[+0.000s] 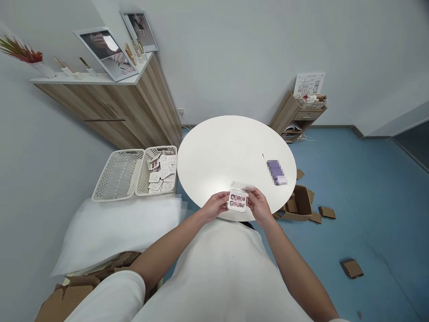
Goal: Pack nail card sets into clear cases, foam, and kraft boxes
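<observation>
Between my two hands, over the near edge of the round white table (pixel 214 152), is a small clear case of press-on nails (pixel 237 200). Two rows of pink, red and dark nails lie on its white card. Its transparent lid (pixel 241 185) stands raised on the far side. My left hand (pixel 215 206) pinches the case's left edge. On the other side, my right hand (pixel 258 205) has its fingers closed on the right edge, near the lid.
To the left, one white basket (pixel 115 199) contains clear cases and another (pixel 142 188) printed cards. White plastic sheets (pixel 120 223) lie below them. A blurred purple item (pixel 276 171) rests on the table's right side. Cardboard boxes (pixel 303 203) sit on the floor.
</observation>
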The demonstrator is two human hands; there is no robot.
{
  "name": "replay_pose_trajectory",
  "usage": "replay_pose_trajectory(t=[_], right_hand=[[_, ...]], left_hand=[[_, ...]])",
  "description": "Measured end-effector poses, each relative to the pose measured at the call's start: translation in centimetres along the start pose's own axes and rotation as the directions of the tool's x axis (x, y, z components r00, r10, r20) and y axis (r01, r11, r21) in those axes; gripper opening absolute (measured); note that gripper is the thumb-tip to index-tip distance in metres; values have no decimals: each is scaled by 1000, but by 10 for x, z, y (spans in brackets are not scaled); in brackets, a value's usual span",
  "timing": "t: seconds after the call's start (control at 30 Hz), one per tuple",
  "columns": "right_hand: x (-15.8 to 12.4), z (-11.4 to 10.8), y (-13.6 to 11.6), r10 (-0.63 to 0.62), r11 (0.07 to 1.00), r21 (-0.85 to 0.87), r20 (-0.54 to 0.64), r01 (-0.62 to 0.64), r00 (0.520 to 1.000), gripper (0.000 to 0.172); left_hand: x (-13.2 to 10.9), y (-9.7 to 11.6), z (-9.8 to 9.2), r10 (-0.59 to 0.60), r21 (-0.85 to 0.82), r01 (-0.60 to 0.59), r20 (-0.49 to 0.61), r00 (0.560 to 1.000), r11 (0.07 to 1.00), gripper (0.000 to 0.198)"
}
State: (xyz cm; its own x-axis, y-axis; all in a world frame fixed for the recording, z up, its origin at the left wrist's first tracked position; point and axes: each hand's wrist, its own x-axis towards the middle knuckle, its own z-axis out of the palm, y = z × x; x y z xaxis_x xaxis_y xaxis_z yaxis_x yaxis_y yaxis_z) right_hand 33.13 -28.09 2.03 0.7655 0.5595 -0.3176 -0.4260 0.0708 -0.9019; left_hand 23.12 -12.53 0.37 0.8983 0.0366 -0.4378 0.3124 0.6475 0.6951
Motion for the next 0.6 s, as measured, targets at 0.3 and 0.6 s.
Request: replay_pose_trajectory(t=[0.3, 0.6], right_hand=[[-20, 4, 2, 34, 997, 64, -41, -31, 999, 44], [-40, 0, 16, 132, 986, 106, -22, -129, 991, 53]], left_hand=[[2, -5, 5, 10, -57, -13, -48, 999, 998, 32], [3, -8, 8, 11, -7, -11, -40, 999, 1000, 34]])
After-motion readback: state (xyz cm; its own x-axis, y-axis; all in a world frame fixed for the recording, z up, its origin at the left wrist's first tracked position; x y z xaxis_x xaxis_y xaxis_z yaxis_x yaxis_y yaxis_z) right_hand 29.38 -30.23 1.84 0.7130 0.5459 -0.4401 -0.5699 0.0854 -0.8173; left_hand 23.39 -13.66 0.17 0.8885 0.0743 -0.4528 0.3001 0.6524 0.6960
